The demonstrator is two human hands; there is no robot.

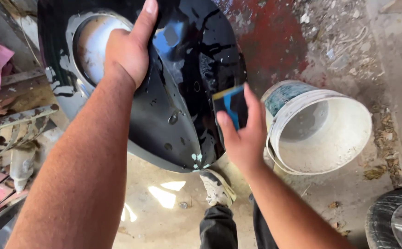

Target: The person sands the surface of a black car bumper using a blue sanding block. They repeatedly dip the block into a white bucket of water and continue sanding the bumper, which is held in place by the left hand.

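A large glossy black car body panel (182, 92) with a round headlight opening fills the upper middle of the head view, wet and streaked. My left hand (129, 46) grips its upper edge beside the opening, thumb over the black face. My right hand (244, 133) presses a small dark pad with a blue stripe (232, 105) flat against the panel's right side.
A white plastic bucket (321, 129) stands on the dirty concrete floor just right of my right hand. A tyre (394, 219) lies at the bottom right. Rusty metal frames (11, 124) and pink cloth sit at the left. My shoe (217, 186) is below the panel.
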